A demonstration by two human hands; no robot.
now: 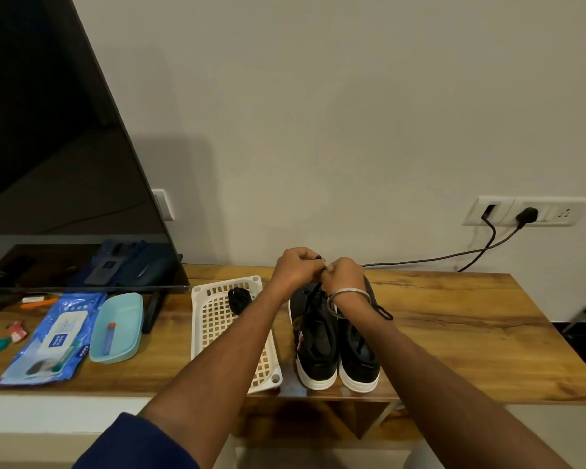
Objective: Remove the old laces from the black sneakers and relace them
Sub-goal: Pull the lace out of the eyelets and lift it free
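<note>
Black white-soled sneakers (335, 346) stand paired on the wooden table (454, 316), beside a white lattice plastic basket (217, 319). Left hand (296, 269) and right hand (344, 277), raised above them, pinch a black lace (313, 292).

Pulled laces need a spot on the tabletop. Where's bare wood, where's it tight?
Bare wood: the wide stretch right of the black sneakers out to the tabletop edge, cable only at the back. Narrow strip between teal tray and white basket. Crowded: left end, wipes pack and clutter under the TV.
</note>
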